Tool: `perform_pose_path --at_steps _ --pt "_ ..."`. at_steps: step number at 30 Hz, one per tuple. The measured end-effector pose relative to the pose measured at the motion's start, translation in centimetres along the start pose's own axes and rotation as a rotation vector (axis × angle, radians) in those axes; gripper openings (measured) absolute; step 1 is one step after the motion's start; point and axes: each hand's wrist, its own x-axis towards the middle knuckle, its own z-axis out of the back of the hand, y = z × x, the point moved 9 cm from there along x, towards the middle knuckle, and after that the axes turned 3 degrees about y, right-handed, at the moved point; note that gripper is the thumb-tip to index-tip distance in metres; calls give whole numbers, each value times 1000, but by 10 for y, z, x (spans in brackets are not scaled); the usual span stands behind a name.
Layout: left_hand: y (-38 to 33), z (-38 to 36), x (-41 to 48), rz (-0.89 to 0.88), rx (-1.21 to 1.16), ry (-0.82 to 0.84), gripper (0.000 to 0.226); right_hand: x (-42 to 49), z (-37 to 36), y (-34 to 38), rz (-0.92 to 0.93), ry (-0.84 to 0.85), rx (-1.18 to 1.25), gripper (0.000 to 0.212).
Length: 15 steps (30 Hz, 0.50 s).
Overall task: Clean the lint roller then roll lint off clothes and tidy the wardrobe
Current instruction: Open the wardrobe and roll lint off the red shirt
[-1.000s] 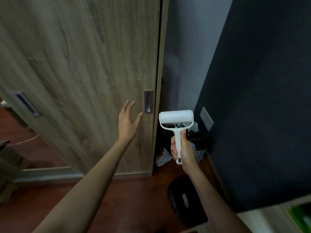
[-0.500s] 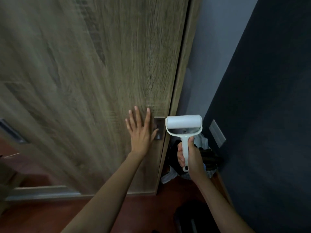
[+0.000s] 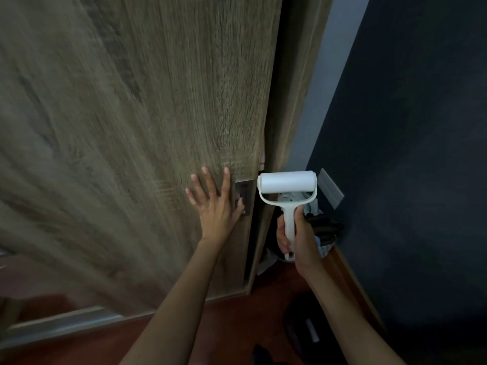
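Observation:
A white lint roller (image 3: 287, 183) stands upright in my right hand (image 3: 300, 238), which grips its handle, roll at the top. My left hand (image 3: 216, 204) lies flat with fingers spread on the wooden sliding wardrobe door (image 3: 131, 143), its thumb at the recessed metal handle (image 3: 243, 192). A narrow dark gap (image 3: 274, 143) shows between the door's right edge and the wardrobe frame. The wardrobe's inside is hidden.
A pile of dark and light clothes (image 3: 320, 227) lies in the corner behind the roller. A dark wall (image 3: 408, 167) with a grey socket plate (image 3: 330, 188) runs along the right. A black object (image 3: 305, 330) sits on the red-brown floor near my right forearm.
My left hand went from hovering near the door to pressing flat on it at the handle. The door's right edge has come away from the frame, showing a dark gap. My view moved closer.

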Motion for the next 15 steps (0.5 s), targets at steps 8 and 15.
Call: perform_pose_path --at_steps 8,15 --pt "74 30 -6 26 14 12 116 -19 -68 -21 -71 88 240 52" --pt "159 67 -15 46 32 32 108 -19 -158 -29 -159 290 451 47"
